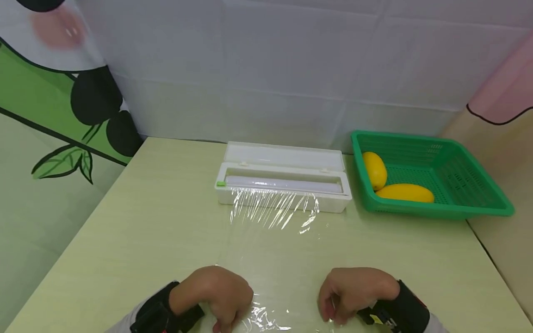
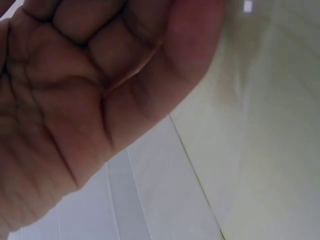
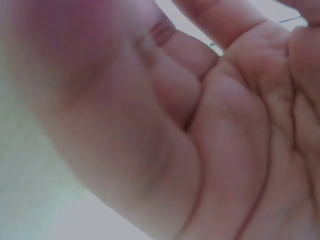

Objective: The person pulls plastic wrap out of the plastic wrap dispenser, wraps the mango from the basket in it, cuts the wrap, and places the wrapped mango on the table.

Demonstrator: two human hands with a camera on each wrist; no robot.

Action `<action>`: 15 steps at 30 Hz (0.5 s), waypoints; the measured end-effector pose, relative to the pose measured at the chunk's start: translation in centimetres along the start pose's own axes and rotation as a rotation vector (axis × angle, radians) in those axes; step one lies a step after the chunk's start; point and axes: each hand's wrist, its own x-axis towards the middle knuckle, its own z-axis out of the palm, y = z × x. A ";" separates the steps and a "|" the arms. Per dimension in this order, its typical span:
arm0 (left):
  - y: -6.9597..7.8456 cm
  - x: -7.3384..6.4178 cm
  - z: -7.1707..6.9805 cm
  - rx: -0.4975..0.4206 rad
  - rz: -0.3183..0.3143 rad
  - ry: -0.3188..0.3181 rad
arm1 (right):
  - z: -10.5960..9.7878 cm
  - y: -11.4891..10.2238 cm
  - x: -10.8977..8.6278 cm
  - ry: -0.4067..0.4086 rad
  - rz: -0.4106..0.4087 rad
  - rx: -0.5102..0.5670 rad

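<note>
A sheet of clear plastic wrap (image 1: 275,249) stretches over the table from a white wrap dispenser box (image 1: 283,201) toward the near edge. Inside the box, whose lid stands raised, lies the wrap roll (image 1: 283,184). My left hand (image 1: 226,296) pinches the near left corner of the sheet with curled fingers. At the near right corner my right hand (image 1: 354,291) pinches the film between thumb and fingers. Between the hands the wrap looks crinkled and shiny. Both wrist views show mostly curled fingers and palm, with the film's held edge largely hidden.
A green plastic basket (image 1: 433,210) stands at the back right, holding two yellow mango-like fruits (image 1: 404,192). Behind the pale table (image 1: 145,231) hangs a light cloth (image 1: 283,60). A small green slider (image 1: 221,183) sits at the left end of the box's front rim.
</note>
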 end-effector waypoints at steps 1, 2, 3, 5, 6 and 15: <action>0.0 0.0 0.0 -0.006 -0.005 -0.006 | 0.0 -0.1 -0.1 -0.006 0.000 -0.026; 0.0 0.0 -0.1 -0.011 -0.009 -0.009 | 0.0 -0.1 -0.1 -0.014 0.000 -0.056; -0.1 0.0 -0.1 -0.016 -0.013 -0.014 | -0.1 -0.2 -0.3 -0.023 0.003 -0.083; -0.1 0.0 -0.1 -0.025 -0.015 -0.016 | -0.2 -0.4 -0.5 -0.034 0.004 -0.117; -0.1 -0.1 -0.1 -0.026 -0.011 -0.018 | -0.3 -0.5 -0.7 -0.035 0.003 -0.125; -2.0 -2.1 -1.5 -0.143 0.269 0.131 | -1.3 -1.2 -3.0 0.053 -0.145 -0.149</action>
